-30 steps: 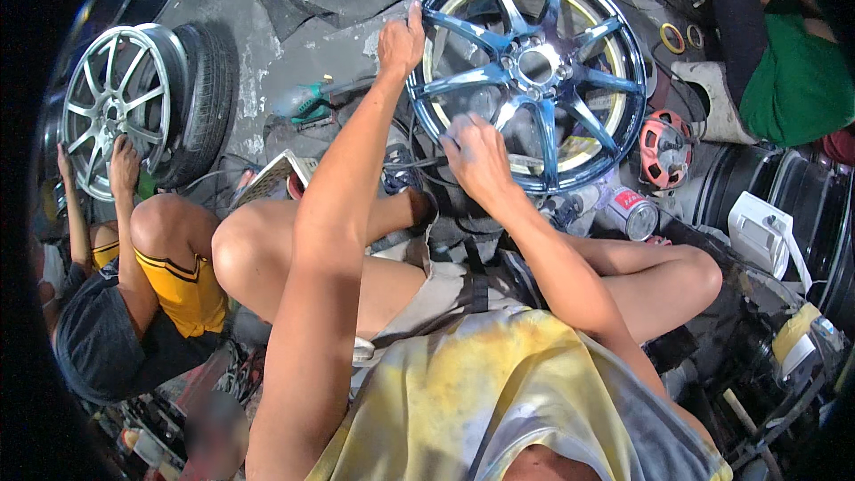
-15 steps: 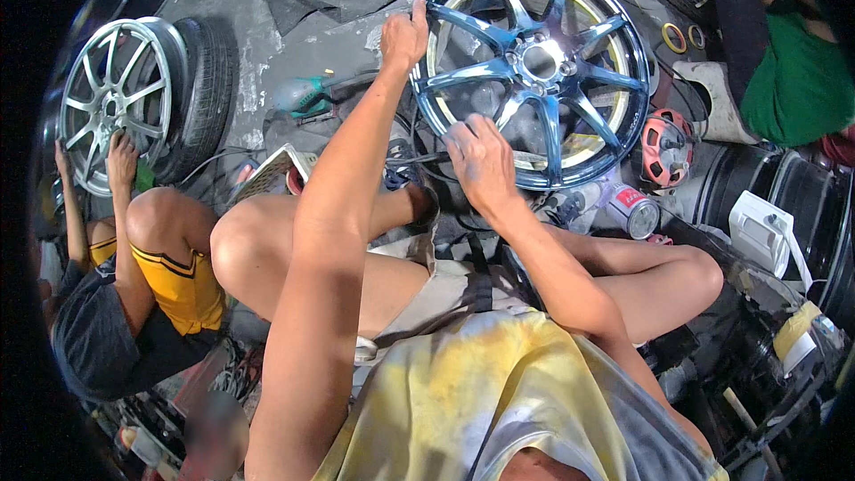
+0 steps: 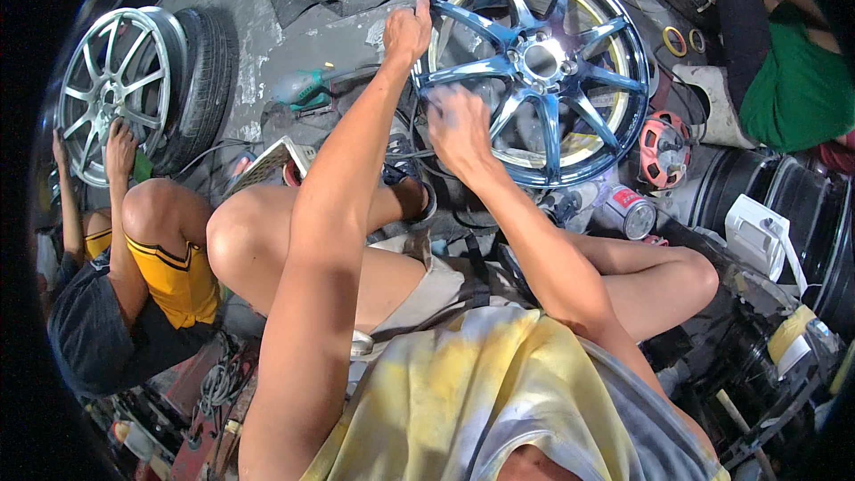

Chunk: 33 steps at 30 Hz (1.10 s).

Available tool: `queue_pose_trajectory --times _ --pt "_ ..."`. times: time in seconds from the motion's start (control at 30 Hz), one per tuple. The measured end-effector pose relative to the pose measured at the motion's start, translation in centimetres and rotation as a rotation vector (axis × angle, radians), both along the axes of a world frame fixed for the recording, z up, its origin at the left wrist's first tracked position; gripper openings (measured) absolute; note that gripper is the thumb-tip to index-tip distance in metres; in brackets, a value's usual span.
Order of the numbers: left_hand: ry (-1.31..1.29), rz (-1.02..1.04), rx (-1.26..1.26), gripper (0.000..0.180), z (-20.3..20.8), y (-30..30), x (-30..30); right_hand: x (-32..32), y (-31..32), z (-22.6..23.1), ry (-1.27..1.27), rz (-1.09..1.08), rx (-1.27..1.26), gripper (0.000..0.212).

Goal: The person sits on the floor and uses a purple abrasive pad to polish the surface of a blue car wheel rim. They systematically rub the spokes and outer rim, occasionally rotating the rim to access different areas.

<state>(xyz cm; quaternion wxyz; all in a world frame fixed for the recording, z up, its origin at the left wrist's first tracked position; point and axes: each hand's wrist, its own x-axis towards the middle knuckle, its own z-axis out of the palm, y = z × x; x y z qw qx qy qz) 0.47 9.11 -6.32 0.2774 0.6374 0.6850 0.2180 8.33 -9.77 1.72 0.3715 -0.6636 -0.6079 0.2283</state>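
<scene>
A shiny blue-chrome, multi-spoke wheel rim (image 3: 524, 62) stands in front of my crossed legs, its face turned toward me. At its upper left edge my left hand (image 3: 408, 33) is closed on the outer lip, thumb pointing up. My right hand (image 3: 460, 132) is at the lower left part of the rim, close to the lip and a spoke end. Its fingers are smeared by motion, so whether they hold anything does not show.
At left, a co-worker's hands (image 3: 120, 153) touch a grey wheel rim (image 3: 109, 109) beside a tire (image 3: 203, 93). A green power tool (image 3: 305, 89) lies between us. To the right are a red round object (image 3: 663, 150), a can (image 3: 631, 214), a white box (image 3: 757, 236) and another person in green (image 3: 797, 80).
My right hand has moved up and to the left along the lower left part of the rim. My left hand keeps its place on the lip.
</scene>
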Motion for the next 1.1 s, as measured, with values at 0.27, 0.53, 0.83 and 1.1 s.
queue_pose_trajectory --times 0.27,0.53,0.83,1.1 --pt "-0.010 -0.035 -0.068 0.081 2.1 -0.7 1.2 0.8 0.0 -0.8 -0.087 0.077 0.051 0.012" --pt "-0.022 -0.015 -0.017 0.078 1.3 -0.3 0.3 2.5 -3.9 1.7 0.005 0.189 -0.119 0.006" --pt "-0.032 0.004 0.072 0.084 0.2 -0.4 -0.3 2.7 -4.5 1.2 -0.095 0.239 -0.169 0.008" --pt "-0.034 0.012 0.045 0.089 0.2 -0.4 0.3 1.8 -0.3 -0.3 -0.016 0.253 -0.054 0.010"
